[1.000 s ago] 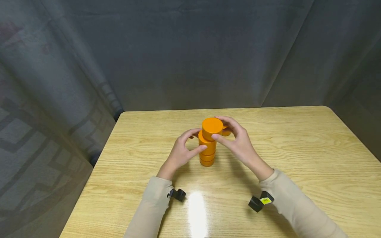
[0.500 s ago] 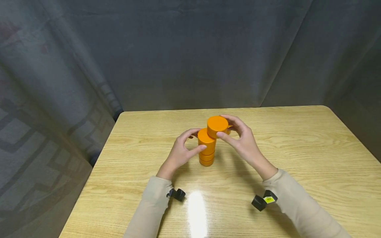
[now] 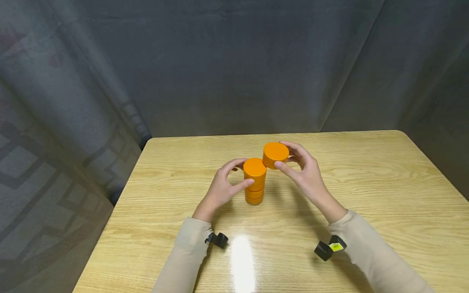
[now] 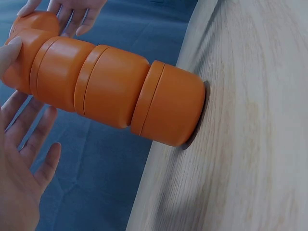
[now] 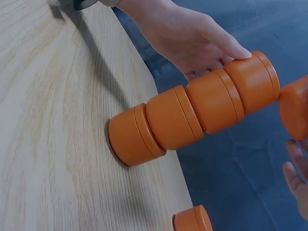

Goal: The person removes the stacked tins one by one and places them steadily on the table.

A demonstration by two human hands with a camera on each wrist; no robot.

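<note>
A stack of three orange lidded cylinders (image 3: 254,183) stands upright on the wooden table (image 3: 366,183), near its middle. My left hand (image 3: 244,171) holds the stack's top piece between thumb and fingers; in the left wrist view the thumb (image 4: 9,48) touches the stack (image 4: 115,86) while the palm stays off it. My right hand (image 3: 281,154) pinches another orange cylinder (image 3: 275,154) in the air, just up and right of the stack's top. The right wrist view shows that cylinder (image 5: 294,108) clear of the stack (image 5: 192,113).
One more orange cylinder (image 5: 192,221) lies on the table beyond the stack, seen only in the right wrist view. Black wrist devices (image 3: 218,239) (image 3: 327,249) sit on both sleeves. Grey curtains surround the table, and its left edge (image 3: 121,203) runs close by.
My right hand has lifted the top orange cylinder off the stack and carried it to the right. The left hand has stayed on the stack, which is now one piece shorter.
</note>
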